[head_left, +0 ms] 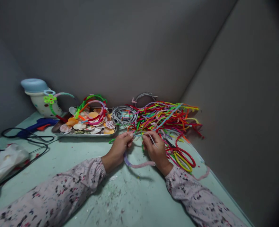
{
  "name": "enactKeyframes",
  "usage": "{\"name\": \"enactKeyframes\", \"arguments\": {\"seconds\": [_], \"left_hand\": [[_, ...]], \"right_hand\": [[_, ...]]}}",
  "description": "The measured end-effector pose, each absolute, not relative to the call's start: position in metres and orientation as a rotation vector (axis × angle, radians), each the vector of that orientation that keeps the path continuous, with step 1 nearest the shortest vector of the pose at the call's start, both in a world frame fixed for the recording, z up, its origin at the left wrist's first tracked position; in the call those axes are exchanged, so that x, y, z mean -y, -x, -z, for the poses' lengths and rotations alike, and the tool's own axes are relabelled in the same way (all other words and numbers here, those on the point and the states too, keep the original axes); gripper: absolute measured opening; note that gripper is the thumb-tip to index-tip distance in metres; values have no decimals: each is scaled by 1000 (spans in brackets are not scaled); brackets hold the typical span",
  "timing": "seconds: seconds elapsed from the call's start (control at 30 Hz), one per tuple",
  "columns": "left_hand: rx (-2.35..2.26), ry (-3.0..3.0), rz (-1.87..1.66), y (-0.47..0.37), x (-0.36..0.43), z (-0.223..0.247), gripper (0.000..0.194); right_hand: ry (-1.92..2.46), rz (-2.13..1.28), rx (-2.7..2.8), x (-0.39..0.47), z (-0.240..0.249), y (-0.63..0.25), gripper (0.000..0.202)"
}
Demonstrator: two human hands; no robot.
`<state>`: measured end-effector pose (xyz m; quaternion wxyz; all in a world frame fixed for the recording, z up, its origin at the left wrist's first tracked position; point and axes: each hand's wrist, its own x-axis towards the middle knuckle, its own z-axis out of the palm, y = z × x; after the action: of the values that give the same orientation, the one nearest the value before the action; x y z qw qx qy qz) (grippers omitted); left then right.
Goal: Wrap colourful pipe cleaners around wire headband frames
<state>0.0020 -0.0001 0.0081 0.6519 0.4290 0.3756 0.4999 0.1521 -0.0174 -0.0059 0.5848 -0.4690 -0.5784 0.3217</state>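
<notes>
Near the middle of the table, my left hand [120,148] and my right hand [156,149] face each other a short way apart, both closed in a pinch. A curved length of fuzzy pipe cleaner [139,165], purple turning to pink, hangs below my left fingers. A thin pale wire [152,138] sticks out from my right fingers, and a light strand spans the gap between the hands. Just beyond lies a heap of bright pipe cleaners [165,116]. Scissors with red and yellow handles [182,160] lie right of my right hand.
A metal tray [87,135] holds seashells and pipe-cleaner hoops [94,118]. Beside it sits a coil of grey wire [115,117]. At the left are a blue-lidded bottle [41,101], a blue glue gun [35,125], a black cable [44,148] and a white plastic bag [10,159]. Grey panels border the table.
</notes>
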Motion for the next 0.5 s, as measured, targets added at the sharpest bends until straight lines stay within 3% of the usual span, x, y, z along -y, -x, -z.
{"name": "enactKeyframes", "arguments": {"seconds": [0.23, 0.5], "left_hand": [[-781, -837, -1115, -2, 2, -11, 23], [-763, -871, -1067, -4, 4, -10, 22]], "right_hand": [[1204, -785, 1479, 17, 4, -154, 33], [1158, -990, 1351, 16, -1, -153, 25]]}}
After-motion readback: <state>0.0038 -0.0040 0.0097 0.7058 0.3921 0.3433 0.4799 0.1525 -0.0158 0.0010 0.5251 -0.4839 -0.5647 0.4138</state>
